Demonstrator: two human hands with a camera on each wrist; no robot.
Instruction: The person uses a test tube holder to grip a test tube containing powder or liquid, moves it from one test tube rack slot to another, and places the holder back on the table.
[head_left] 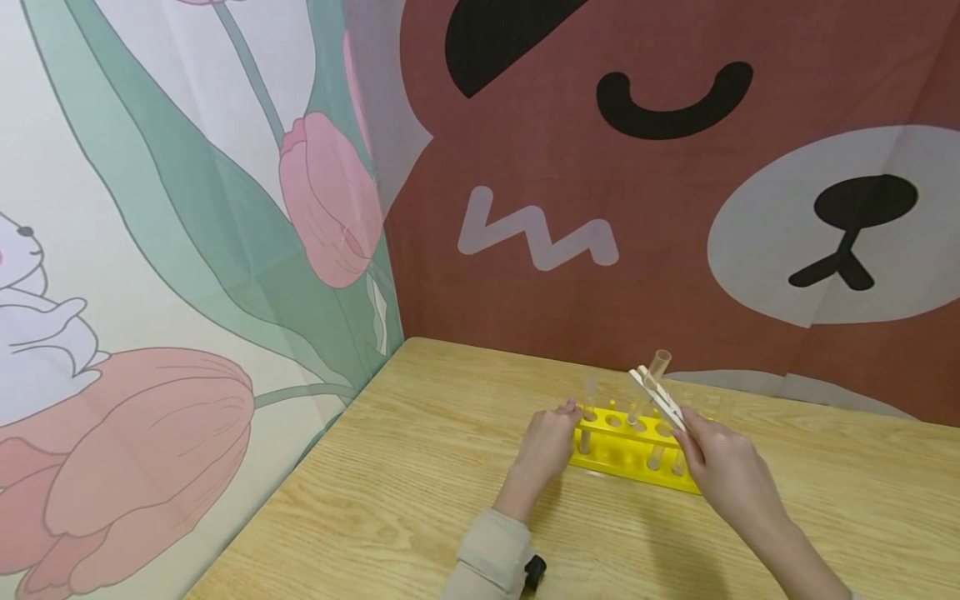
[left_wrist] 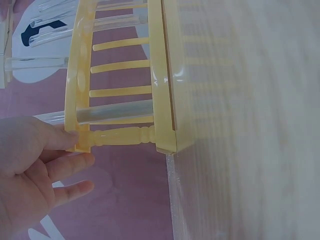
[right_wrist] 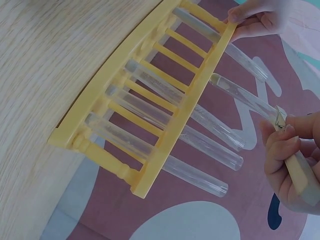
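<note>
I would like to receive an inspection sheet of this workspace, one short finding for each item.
Surface: light wood-grain table.
Job's things: yellow rack with four tubes; fifth tube tilted, lower end at the rack's top, insertion unclear.
Clutter: small black object beside the left sleeve, unidentified.
Left hand: grips the rack's end.
Right hand: holds a pale clamp gripping the fifth tube.
Cables: nothing seen.
Surroundings: bear-print backdrop, tulip-print backdrop.

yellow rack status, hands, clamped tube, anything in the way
Left hand grips rack end. Right hand holds clamp; clamped tube tilted at rack's top. Four other tubes in rack; no obstruction visible.
</note>
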